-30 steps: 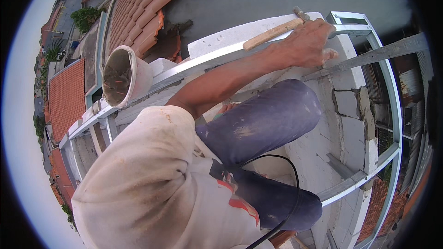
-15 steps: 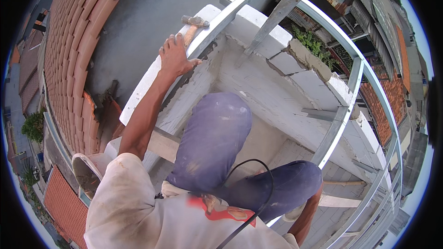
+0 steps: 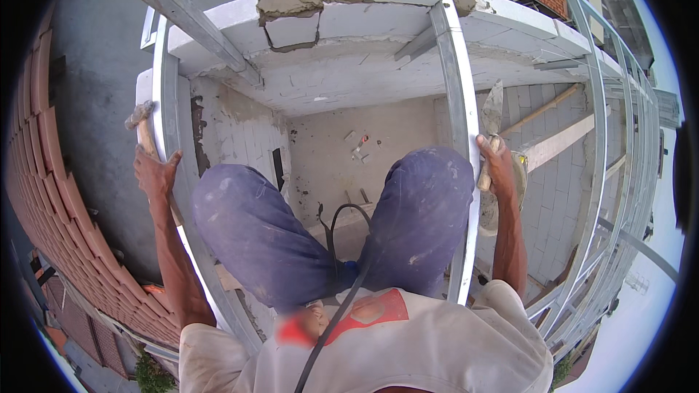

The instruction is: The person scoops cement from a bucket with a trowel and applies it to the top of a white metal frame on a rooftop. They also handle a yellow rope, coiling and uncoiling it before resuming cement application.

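Note:
My left hand (image 3: pixel 155 173) rests at the left wall top beside a metal stud. Its fingers and thumb are spread over the wooden handle of a hammer (image 3: pixel 141 115), whose head lies farther off on the white block (image 3: pixel 145 87). Part of the handle is hidden under the palm. My right hand (image 3: pixel 501 166) is closed round the wooden handle of a trowel (image 3: pixel 493 108), with the blade pointing away from me. That hand is against the right-hand metal channel (image 3: pixel 459 94). My bent knees are between the two channels.
A block wall (image 3: pixel 342 23) with grey mortar crosses ahead. A slanting metal post (image 3: pixel 182 18) stands at the far left. Far below, small debris lies on the floor (image 3: pixel 328 131). Roof tiles (image 3: pixel 54 167) border the left; more metal framing (image 3: pixel 598 116) runs along the right.
My view has swung to the right and both knees now show in full. My right hand, hidden before, has come into view with the trowel. The left hand stays by the hammer.

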Demonstrator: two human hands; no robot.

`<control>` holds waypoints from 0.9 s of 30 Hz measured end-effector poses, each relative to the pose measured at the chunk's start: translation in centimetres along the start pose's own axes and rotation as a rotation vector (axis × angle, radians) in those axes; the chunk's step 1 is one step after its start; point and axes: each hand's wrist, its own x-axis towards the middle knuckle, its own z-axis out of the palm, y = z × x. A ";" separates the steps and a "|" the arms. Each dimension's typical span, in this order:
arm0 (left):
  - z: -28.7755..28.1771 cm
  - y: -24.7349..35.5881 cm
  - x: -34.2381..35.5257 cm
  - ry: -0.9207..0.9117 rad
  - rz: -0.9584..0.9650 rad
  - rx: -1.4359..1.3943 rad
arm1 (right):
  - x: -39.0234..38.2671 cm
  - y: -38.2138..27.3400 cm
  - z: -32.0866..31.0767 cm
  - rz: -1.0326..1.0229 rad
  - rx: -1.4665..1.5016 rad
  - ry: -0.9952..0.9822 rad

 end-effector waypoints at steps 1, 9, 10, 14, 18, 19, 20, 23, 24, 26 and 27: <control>1.0 -0.4 0.4 0.002 0.005 0.026 | -0.2 0.9 -0.6 -0.022 0.131 0.062; 3.5 -3.4 3.0 0.046 0.107 0.127 | -10.6 2.3 -13.8 0.176 -0.193 0.312; 3.4 -3.3 3.0 0.039 0.109 0.140 | -12.1 3.3 -15.6 0.191 -0.351 0.302; 3.4 -4.1 3.5 0.076 0.105 0.090 | -15.2 6.6 -18.0 0.092 -0.954 0.293; 2.9 -4.3 4.0 0.079 0.123 0.078 | -14.1 7.1 -16.8 0.187 -1.228 0.338; 3.4 -4.7 4.3 0.080 0.158 0.051 | -13.5 7.2 -16.8 0.177 -1.274 0.325; 4.0 -5.1 4.6 0.080 0.193 0.025 | -12.8 7.6 -16.7 0.168 -1.320 0.312; 2.4 -1.9 2.4 0.014 0.186 -0.003 | -12.6 8.5 -16.1 0.102 -1.385 0.237; 2.8 -3.1 3.1 0.044 0.176 0.004 | -12.4 8.6 -15.9 0.060 -1.388 0.210; 4.8 -6.5 5.4 0.095 0.158 0.016 | -12.4 8.5 -16.0 -0.045 -1.377 0.202; 4.7 -6.7 5.4 0.082 0.157 0.013 | -12.7 8.5 -16.1 -0.087 -1.373 0.199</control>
